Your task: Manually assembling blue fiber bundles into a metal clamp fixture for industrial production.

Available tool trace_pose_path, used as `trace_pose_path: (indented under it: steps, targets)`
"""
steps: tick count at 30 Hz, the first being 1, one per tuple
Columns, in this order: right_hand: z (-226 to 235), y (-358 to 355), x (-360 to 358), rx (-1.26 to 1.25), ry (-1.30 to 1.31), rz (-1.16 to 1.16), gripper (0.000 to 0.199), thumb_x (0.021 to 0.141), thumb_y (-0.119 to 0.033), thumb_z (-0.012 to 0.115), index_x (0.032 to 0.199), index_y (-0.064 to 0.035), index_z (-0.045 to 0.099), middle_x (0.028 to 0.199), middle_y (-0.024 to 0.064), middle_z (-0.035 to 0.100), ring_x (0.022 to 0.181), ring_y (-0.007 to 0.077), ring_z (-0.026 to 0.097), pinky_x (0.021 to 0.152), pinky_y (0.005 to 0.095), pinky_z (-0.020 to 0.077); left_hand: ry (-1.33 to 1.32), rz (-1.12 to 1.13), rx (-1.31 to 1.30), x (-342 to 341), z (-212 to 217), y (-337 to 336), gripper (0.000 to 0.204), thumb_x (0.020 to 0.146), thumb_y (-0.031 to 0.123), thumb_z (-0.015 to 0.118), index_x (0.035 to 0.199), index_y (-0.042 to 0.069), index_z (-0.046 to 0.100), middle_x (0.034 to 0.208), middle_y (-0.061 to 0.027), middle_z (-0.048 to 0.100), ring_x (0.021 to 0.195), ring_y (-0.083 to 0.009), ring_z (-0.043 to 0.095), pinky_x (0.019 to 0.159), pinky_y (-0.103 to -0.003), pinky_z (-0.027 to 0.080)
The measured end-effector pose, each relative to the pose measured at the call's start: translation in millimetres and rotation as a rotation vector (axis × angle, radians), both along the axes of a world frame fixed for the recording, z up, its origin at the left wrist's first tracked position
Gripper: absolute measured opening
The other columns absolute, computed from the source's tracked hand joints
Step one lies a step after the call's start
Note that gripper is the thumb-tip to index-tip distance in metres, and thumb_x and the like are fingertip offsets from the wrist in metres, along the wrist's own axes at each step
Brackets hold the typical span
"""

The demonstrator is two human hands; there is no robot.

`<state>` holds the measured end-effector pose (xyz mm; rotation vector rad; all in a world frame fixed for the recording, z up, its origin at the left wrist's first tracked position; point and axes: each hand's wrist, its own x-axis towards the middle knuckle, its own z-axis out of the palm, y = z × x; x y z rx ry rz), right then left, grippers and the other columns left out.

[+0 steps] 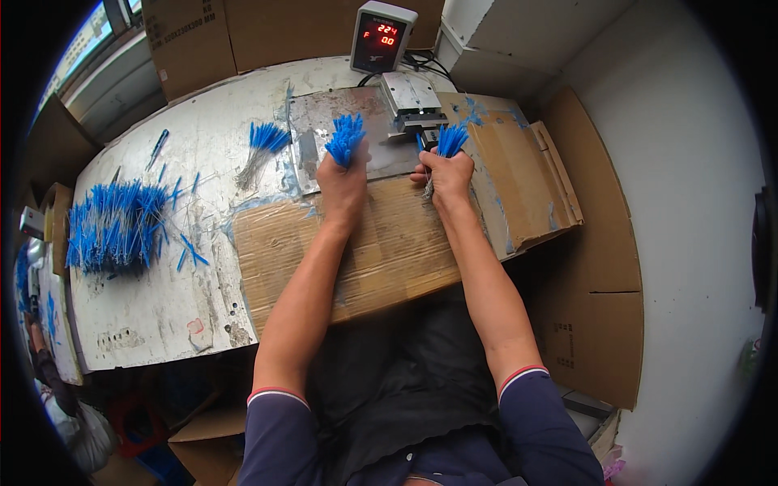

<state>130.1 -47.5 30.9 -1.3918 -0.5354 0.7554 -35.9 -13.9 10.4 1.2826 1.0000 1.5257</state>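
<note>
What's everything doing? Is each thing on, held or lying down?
Left hand: closed, holding
Left bundle: held in left hand
Right hand: closed, holding
Right bundle: held in right hand
Display: on, lit red
Small bundle: lying, fanned out
Big pile: lying heaped
Cardboard: flat, stained

Pale wall point(689, 227), scuffed table point(154, 320), window point(81, 44)

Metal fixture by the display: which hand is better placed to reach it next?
Right, likely: the right hand is close to the metal fixture, holding blue-tipped strands; the left hand, gripping another bunch, is farther off.
</note>
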Motion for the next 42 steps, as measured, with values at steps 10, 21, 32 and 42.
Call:
trace_pose_path:
  steps: [10,21,32,42]
  targets:
    - [-3,0,8,0.030,0.020,-0.008,0.014,0.080,0.005,0.070,0.087,0.0026,0.058,0.073,0.0109,0.064,0.053,0.0199,0.066,0.044,0.0323,0.0586,0.076,0.124,0.129,2,-3,1,0.015,0.097,0.018,0.072,0.099,0.003,0.072,0.085,-0.0013,0.072,0.079,-0.0095,0.063,0.074,-0.029,0.051]
    - [-3,-18,17,0.144,0.303,0.150,0.014,0.083,-0.006,0.073,0.090,0.0037,0.065,0.076,0.0114,0.068,0.065,0.0245,0.072,0.056,0.0352,0.0628,0.613,0.158,0.281,12,0,12,0.014,0.090,0.012,0.066,0.103,0.006,0.067,0.088,-0.0191,0.068,0.085,-0.0413,0.064,0.075,-0.050,0.049]
    - [-8,-22,21,0.092,0.227,0.149,0.018,0.082,0.003,0.077,0.094,0.0014,0.064,0.078,0.0103,0.068,0.063,0.0198,0.070,0.052,0.0320,0.0605,0.883,0.120,0.389,34,-4,15,0.016,0.081,0.000,0.056,0.093,0.004,0.066,0.091,-0.0138,0.066,0.090,-0.0347,0.062,0.078,-0.046,0.052]
    - [3,-19,20,-0.029,0.114,0.207,0.017,0.079,0.005,0.077,0.090,0.0007,0.064,0.076,0.0091,0.068,0.055,0.0170,0.067,0.044,0.0286,0.0562,0.899,0.123,0.418,33,-6,19,0.014,0.079,-0.001,0.058,0.091,0.004,0.064,0.092,-0.0152,0.065,0.091,-0.0351,0.062,0.076,-0.046,0.053]
